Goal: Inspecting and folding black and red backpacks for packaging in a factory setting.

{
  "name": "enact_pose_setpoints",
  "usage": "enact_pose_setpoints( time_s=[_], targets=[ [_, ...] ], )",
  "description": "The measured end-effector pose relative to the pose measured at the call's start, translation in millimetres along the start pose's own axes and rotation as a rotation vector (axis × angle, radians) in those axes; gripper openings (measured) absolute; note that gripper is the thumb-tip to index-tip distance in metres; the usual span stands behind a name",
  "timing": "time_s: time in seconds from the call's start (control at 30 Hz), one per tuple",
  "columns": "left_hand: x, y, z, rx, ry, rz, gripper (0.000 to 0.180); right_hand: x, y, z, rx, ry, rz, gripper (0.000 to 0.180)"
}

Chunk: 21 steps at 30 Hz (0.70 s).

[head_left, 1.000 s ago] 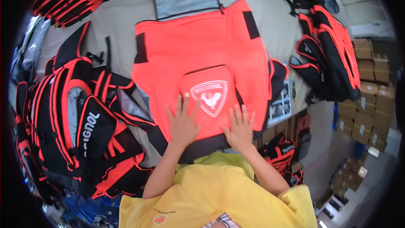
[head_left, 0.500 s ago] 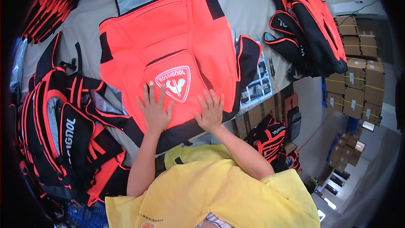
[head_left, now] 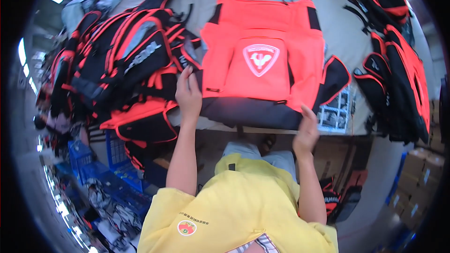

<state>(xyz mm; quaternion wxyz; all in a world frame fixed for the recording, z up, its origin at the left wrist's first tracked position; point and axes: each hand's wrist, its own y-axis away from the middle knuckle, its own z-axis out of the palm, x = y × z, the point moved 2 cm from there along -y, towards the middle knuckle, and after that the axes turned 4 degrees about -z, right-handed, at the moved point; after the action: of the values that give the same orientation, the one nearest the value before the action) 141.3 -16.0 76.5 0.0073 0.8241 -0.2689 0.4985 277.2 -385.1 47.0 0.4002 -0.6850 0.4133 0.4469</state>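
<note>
A bright orange backpack with a white shield badge and a black base lies flat on the grey table. My left hand rests on the bag's left edge, fingers up against the side panel. At the black bottom right corner of the bag is my right hand, fingers spread and touching the edge. Neither hand clearly grips anything.
A heap of black and orange backpacks lies left of the bag. More such bags sit at the right edge of the table. A printed sheet lies under the bag's right corner. Blue crates stand on the floor at left, cardboard boxes at right.
Both hands have left the middle of the orange bag and moved apart to its left and right edges. The view has shifted, so the bag now sits higher and more to the right.
</note>
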Motion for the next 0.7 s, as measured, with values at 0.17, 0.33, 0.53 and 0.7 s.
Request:
enact_pose_setpoints(
  time_s=[0.17,0.33,0.53,0.7],
  targets=[
    [-58.7,97.7,-104.4,0.189,0.132,-0.611,0.033,34.5,85.7,-93.0,0.04,-0.101,0.243,0.034],
    [-75.5,127.0,-102.1,0.042,0.539,-0.949,0.055,29.8,113.3,-112.5,0.145,-0.179,0.639,0.043],
    [-58.8,78.8,-79.6,-0.389,0.553,-1.115,0.09,-15.7,42.5,-44.3,0.21,-0.421,0.682,0.058],
    [-48.8,60.7,-20.4,-0.59,0.569,-1.087,0.064,21.4,11.0,4.3,0.161,-0.319,0.727,0.069]
  ],
)
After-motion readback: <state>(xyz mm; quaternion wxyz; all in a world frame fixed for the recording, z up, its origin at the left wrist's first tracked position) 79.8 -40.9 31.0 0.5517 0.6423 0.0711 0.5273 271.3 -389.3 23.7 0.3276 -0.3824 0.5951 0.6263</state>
